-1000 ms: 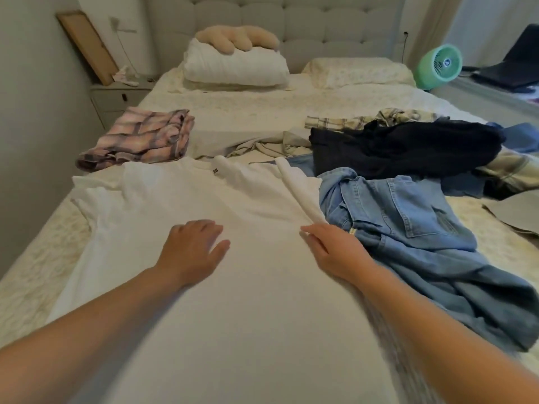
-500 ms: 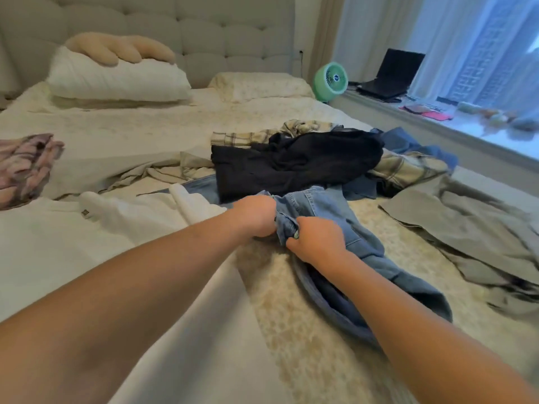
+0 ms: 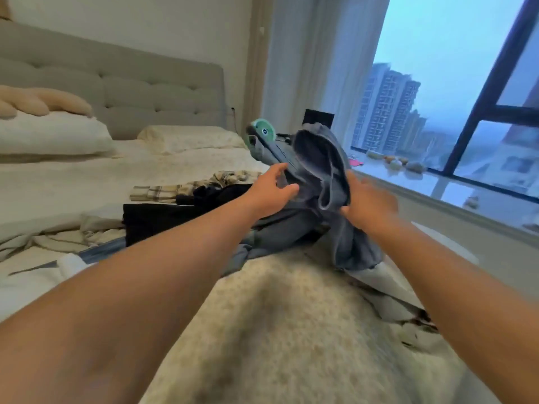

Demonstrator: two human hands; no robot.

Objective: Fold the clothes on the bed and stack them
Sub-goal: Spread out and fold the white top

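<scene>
A pair of blue jeans is bunched up in the air above the right side of the bed, its lower part trailing onto the covers. My left hand is just left of the jeans with fingers spread. My right hand is against their right side with fingers straight. Neither hand plainly grips the cloth, and the frame is blurred by motion. A black garment and a plaid shirt lie behind my left arm. The white T-shirt lies spread at the lower left.
A beige garment lies crumpled at left and a grey one hangs at the bed's right edge. Two pillows lie against the headboard. A green fan and a laptop stand on the window sill.
Both hands left the white T-shirt, gripped the jeans' waistband, then lifted them up and to the right. The fingers have now spread and my view has swung toward the window.
</scene>
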